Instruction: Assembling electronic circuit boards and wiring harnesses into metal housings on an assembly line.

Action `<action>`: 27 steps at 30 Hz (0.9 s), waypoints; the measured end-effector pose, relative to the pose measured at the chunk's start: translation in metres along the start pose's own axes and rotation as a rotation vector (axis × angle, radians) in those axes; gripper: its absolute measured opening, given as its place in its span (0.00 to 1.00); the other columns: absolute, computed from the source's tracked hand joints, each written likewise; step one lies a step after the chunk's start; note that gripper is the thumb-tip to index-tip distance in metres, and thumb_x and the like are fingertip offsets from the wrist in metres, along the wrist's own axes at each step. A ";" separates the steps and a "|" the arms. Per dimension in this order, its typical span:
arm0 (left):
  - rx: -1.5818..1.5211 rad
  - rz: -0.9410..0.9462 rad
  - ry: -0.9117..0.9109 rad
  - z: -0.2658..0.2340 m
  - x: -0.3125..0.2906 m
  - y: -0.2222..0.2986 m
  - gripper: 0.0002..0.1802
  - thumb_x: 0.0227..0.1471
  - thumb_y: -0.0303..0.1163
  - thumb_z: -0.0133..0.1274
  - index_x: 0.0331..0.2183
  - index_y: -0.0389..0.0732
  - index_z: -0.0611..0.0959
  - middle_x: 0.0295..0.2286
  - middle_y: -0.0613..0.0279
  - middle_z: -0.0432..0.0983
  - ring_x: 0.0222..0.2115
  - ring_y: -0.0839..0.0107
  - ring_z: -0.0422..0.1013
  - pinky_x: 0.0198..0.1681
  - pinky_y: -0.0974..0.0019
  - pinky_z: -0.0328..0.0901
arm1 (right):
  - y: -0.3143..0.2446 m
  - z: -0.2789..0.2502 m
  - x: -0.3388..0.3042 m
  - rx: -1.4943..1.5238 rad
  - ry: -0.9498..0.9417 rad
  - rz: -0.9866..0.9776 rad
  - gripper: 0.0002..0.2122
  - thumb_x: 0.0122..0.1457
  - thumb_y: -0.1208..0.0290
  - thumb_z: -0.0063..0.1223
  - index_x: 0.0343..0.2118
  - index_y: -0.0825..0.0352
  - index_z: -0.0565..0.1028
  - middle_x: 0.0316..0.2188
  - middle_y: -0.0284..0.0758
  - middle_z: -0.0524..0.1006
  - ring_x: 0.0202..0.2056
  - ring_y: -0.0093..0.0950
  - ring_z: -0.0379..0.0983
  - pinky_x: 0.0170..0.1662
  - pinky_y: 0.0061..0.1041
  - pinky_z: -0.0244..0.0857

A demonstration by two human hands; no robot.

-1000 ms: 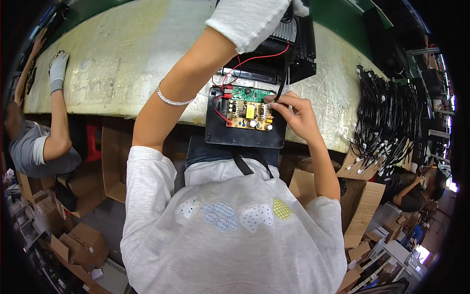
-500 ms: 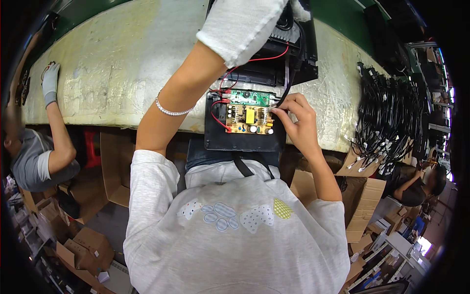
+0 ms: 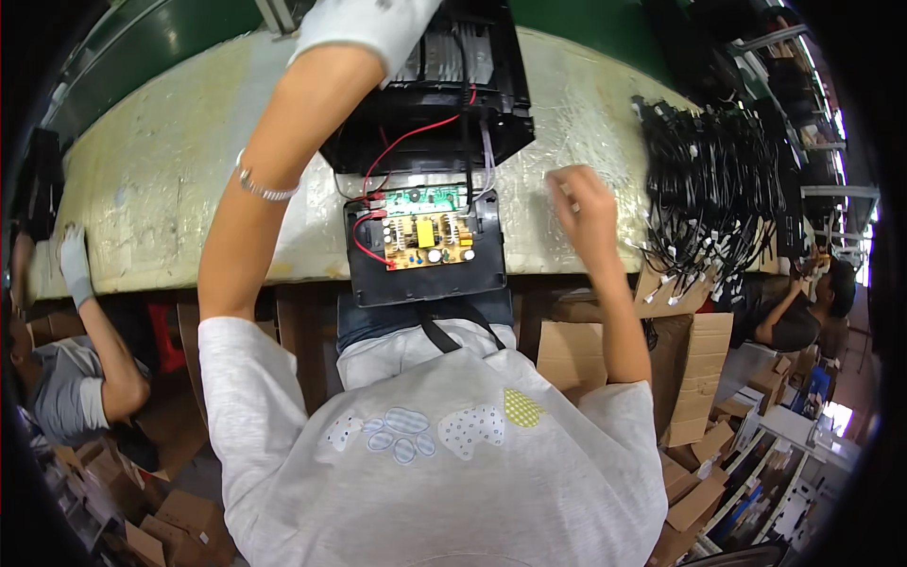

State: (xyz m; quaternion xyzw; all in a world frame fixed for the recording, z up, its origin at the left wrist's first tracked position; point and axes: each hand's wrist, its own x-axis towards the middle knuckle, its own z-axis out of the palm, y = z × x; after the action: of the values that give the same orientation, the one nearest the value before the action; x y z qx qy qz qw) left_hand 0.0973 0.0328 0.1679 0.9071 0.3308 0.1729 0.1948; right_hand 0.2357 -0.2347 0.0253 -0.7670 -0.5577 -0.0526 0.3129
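A black panel [image 3: 435,288] lies near the table's front edge before me. On it sit a tan circuit board [image 3: 403,253] with a yellow transformer [image 3: 426,233] and a narrow green circuit board [image 3: 411,200]. Red wires [image 3: 416,133] and grey-white leads run from the boards to a black casing [image 3: 505,140] with metal fins behind. My left hand [image 3: 364,26], in a white glove, is at the casing's left; its fingers are cut off by the upper edge. Right of the panel, my bare right hand [image 3: 588,201] hovers apart from it, its bent fingertips blurred.
A heap of black cables [image 3: 713,184] with white connectors covers the table's right. At the far left rests another person's gloved hand [image 3: 74,260]. A second person [image 3: 803,317] sits at right. Cardboard boxes [image 3: 699,378] stand below the table edge.
My right hand has come away from the board's right edge and moved right. The panel and casing appear further left in the picture, as the view has shifted. My left hand stays by the casing.
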 end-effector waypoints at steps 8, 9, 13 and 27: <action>-0.005 0.444 0.170 0.061 -0.105 -0.012 0.12 0.53 0.35 0.52 0.22 0.42 0.72 0.22 0.58 0.68 0.25 0.61 0.72 0.25 0.60 0.69 | 0.037 0.015 0.039 -0.269 -0.152 -0.195 0.09 0.52 0.78 0.55 0.37 0.67 0.77 0.29 0.39 0.74 0.30 0.38 0.73 0.34 0.32 0.68; -0.025 0.426 0.067 0.070 -0.109 -0.015 0.11 0.53 0.34 0.51 0.22 0.41 0.73 0.23 0.57 0.68 0.26 0.60 0.72 0.27 0.60 0.70 | 0.036 0.020 0.043 -0.337 -0.187 -0.272 0.08 0.52 0.77 0.55 0.36 0.68 0.77 0.29 0.39 0.74 0.30 0.38 0.73 0.34 0.32 0.68; 0.458 0.774 -0.286 0.097 -0.107 -0.034 0.05 0.50 0.28 0.46 0.26 0.37 0.74 0.30 0.61 0.70 0.38 0.62 0.70 0.42 0.62 0.67 | 0.022 0.019 0.055 -0.161 -0.096 -0.253 0.04 0.53 0.80 0.54 0.32 0.71 0.74 0.29 0.40 0.74 0.27 0.34 0.74 0.31 0.28 0.69; -0.340 0.331 -0.399 0.144 -0.088 -0.034 0.14 0.53 0.39 0.53 0.39 0.44 0.83 0.39 0.58 0.77 0.42 0.62 0.72 0.49 0.65 0.64 | -0.019 0.050 0.013 1.234 -0.230 0.777 0.05 0.60 0.74 0.52 0.37 0.70 0.73 0.26 0.32 0.77 0.27 0.17 0.72 0.28 0.15 0.63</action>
State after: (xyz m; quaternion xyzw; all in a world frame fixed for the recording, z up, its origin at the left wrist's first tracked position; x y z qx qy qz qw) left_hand 0.0790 -0.0364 0.0112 0.9191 0.1003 0.0733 0.3739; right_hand 0.2098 -0.1936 -0.0012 -0.5943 -0.2033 0.4659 0.6232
